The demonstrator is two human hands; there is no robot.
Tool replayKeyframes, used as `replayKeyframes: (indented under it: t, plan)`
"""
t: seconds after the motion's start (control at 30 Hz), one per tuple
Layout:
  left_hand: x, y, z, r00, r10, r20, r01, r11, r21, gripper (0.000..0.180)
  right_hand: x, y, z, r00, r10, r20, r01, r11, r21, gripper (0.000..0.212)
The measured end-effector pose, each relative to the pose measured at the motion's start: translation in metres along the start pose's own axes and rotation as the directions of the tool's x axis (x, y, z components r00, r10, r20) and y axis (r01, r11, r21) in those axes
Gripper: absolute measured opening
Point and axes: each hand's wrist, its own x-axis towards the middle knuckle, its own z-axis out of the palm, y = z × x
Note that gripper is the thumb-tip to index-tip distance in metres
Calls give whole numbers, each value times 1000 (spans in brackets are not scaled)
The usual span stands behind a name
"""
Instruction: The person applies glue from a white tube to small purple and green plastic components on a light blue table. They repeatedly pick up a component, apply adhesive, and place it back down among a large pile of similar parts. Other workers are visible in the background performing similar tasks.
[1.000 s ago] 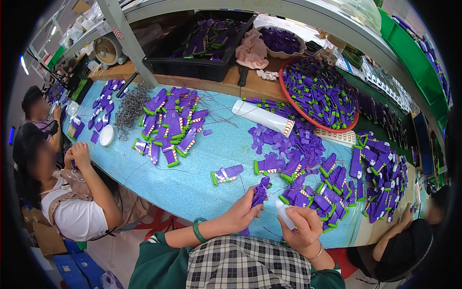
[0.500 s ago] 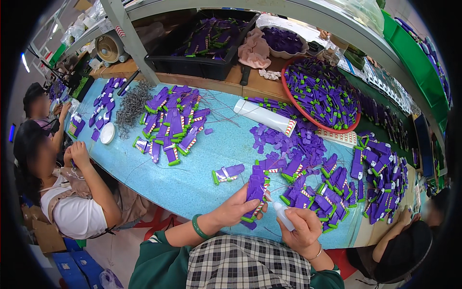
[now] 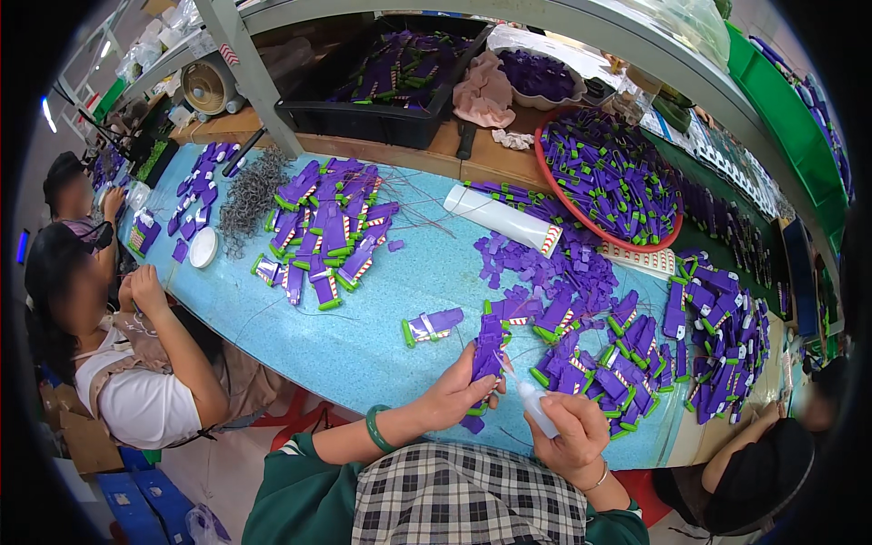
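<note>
My left hand (image 3: 457,392) is closed around a purple plastic part (image 3: 490,348), held tilted above the near edge of the blue table. In my right hand (image 3: 574,436) is a small white squeeze bottle (image 3: 536,406) with a thin nozzle. Its tip points at the purple part, close to my left fingers; whether it touches, I cannot tell. Just beyond my left hand, a single purple and green part (image 3: 431,325) lies by itself. To the right of the bottle is a pile of purple and green parts (image 3: 627,372) with striped stickers.
Small purple pieces (image 3: 545,263) lie in the middle, beside a white sticker roll (image 3: 500,220). A red basket (image 3: 542,173) of purple and green parts stands behind. Another pile (image 3: 327,227) sits left, near tangled grey wires (image 3: 254,195). Co-workers sit left (image 3: 150,391) and right (image 3: 745,472).
My left hand has turned the purple part slightly, so it shows narrower. The bottle stays close to it, with its nozzle now at the part's side.
</note>
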Motion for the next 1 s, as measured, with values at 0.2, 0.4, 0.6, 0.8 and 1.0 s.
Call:
replayKeyframes:
  t: [0.2,0.4,0.6,0.8,1.0]
  plan:
    - [1,0,3,997,-14,-70,29,976,216,36,-3,1,2,1000,-4,23,3,999,49,41]
    - [3,-4,6,989,102,-108,-50,915,401,42,1,0,2,999,-6,33,5,999,43,41]
    - [3,0,-1,1000,20,-12,-18,992,128,42,2,-1,0,998,-2,61,-1,999,35,41]
    - [6,-2,-11,996,88,33,-74,949,-305,41,-1,-1,0,999,7,48,-9,999,36,41]
    - [5,-3,-12,993,117,29,-109,974,-198,39,2,-1,0,997,10,75,-12,999,37,41]
